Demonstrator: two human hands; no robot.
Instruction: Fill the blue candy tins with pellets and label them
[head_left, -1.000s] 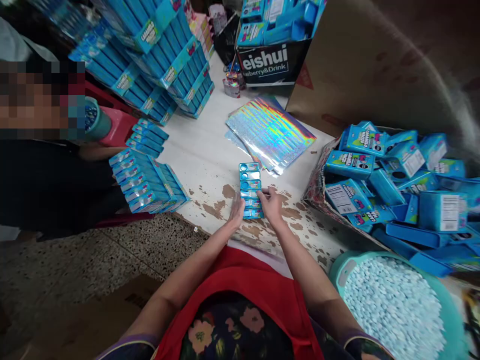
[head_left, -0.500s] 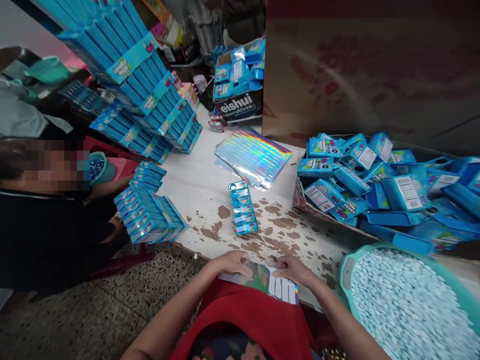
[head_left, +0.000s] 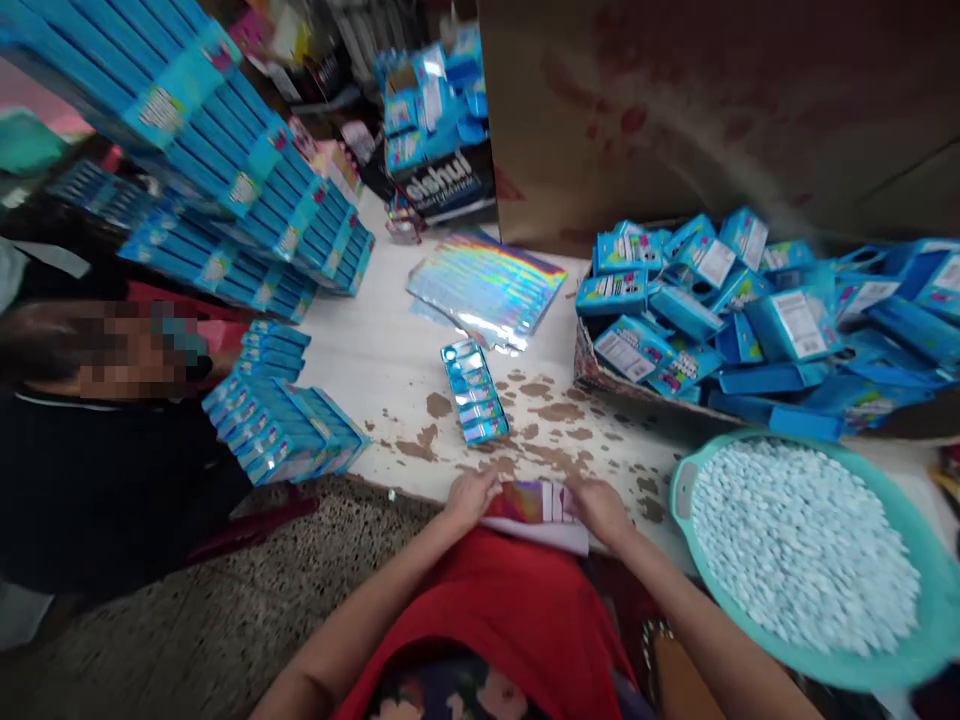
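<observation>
Between my two hands is a shiny holographic sticker sheet point(head_left: 525, 503), bent over along its length, with its pale back showing below. My left hand point(head_left: 472, 498) grips its left end, and my right hand point(head_left: 598, 508) grips the right end. Both sets of fingers are closed on the edges, though slightly blurred. Just beyond my hands on the table, a narrow tray of small blue boxes point(head_left: 477, 392) stands with shiny strips on several of them. Farther back lies a pile of holographic sheets point(head_left: 487, 285).
A carton of blue boxes point(head_left: 690, 310) stands at right, behind a turquoise basin point(head_left: 684, 500) of pale blue pieces. Tall stacks of blue display boxes point(head_left: 247, 190) rise at left, with smaller blue packs point(head_left: 281, 425) near the edge. Another person point(head_left: 105, 470) sits at left.
The sheet, held flatter before, is now bent over so its pale back shows. My hands have moved slightly up and toward the table. The camera view has shifted.
</observation>
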